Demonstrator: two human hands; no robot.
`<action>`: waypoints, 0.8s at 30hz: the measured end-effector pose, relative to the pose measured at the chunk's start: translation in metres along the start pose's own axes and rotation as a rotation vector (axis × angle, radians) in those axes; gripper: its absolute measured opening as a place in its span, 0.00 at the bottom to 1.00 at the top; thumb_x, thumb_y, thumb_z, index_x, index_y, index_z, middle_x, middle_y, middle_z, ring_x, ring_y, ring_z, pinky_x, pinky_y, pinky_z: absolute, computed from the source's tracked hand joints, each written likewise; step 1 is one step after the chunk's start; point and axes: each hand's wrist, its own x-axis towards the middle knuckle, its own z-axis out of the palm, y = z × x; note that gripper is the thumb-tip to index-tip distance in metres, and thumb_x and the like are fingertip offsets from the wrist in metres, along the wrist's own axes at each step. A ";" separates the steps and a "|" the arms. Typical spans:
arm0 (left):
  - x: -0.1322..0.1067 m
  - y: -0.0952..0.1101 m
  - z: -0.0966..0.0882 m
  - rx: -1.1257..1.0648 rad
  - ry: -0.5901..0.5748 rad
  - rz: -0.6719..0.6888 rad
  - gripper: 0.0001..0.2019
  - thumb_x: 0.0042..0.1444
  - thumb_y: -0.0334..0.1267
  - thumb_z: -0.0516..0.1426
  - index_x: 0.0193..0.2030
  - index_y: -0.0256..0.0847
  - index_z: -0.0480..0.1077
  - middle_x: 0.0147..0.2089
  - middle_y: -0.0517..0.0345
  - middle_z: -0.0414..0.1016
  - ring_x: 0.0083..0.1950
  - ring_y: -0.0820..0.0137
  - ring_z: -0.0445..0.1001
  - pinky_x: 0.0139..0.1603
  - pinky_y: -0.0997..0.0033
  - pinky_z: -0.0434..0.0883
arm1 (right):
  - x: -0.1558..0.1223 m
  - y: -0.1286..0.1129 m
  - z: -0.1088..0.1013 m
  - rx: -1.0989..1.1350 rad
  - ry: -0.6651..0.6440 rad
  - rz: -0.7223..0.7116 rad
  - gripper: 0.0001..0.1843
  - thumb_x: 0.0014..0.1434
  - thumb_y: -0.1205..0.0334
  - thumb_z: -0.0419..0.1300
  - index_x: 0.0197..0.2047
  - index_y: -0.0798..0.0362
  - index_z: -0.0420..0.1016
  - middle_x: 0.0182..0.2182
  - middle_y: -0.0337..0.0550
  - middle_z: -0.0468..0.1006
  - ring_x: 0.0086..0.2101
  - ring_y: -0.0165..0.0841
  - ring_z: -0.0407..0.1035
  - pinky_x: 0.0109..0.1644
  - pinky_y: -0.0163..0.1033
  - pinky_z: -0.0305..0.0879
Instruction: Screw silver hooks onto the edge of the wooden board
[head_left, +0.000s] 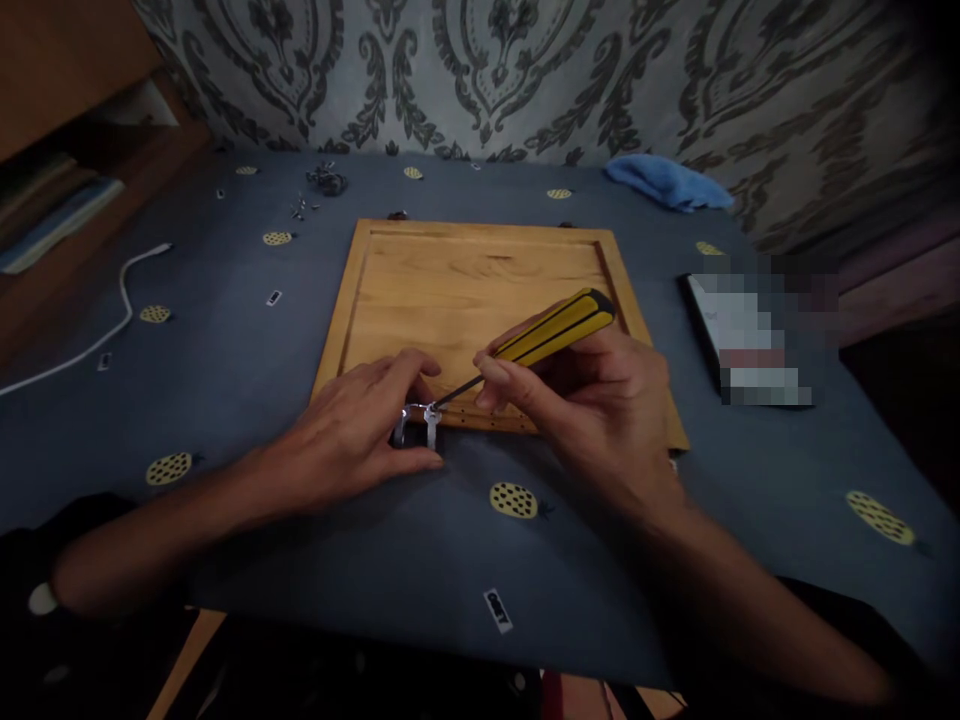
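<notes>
A wooden panel [480, 290] with a raised frame lies flat on a dark blue cloth. At its near edge sits a small metal hinge [420, 422]. My left hand [352, 435] is closed around the hinge, pinching it against the panel's edge. My right hand [592, 410] grips a yellow-and-black screwdriver [551, 333], its thin shaft slanting down to the left with the tip at the hinge. A row of small holes runs along the panel's near edge by the tip.
Loose screws and metal parts [322, 185] lie at the back left of the cloth. A white cable [124, 300] curls at the left, a blue rag [667, 182] at the back right, and a dark flat object [705, 320] right of the panel. Patterned wall behind.
</notes>
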 end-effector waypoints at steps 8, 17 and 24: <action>0.000 -0.002 0.000 0.008 -0.003 0.008 0.30 0.54 0.45 0.69 0.59 0.48 0.60 0.51 0.55 0.78 0.51 0.59 0.78 0.50 0.60 0.73 | 0.003 0.009 0.003 0.017 0.067 -0.001 0.14 0.55 0.52 0.75 0.32 0.48 0.75 0.23 0.33 0.79 0.23 0.30 0.76 0.26 0.35 0.74; 0.002 0.001 -0.001 0.007 -0.008 0.003 0.30 0.53 0.43 0.69 0.58 0.46 0.60 0.50 0.56 0.78 0.50 0.59 0.78 0.49 0.59 0.73 | 0.005 0.012 0.005 0.059 0.078 -0.046 0.19 0.53 0.47 0.75 0.30 0.48 0.73 0.22 0.31 0.77 0.21 0.28 0.75 0.26 0.33 0.74; 0.001 0.000 -0.001 -0.006 0.000 0.029 0.29 0.54 0.41 0.69 0.57 0.46 0.60 0.50 0.57 0.78 0.50 0.62 0.78 0.49 0.62 0.72 | -0.005 -0.001 0.004 -0.050 0.181 -0.095 0.17 0.56 0.46 0.72 0.30 0.49 0.76 0.22 0.34 0.78 0.23 0.28 0.75 0.29 0.34 0.73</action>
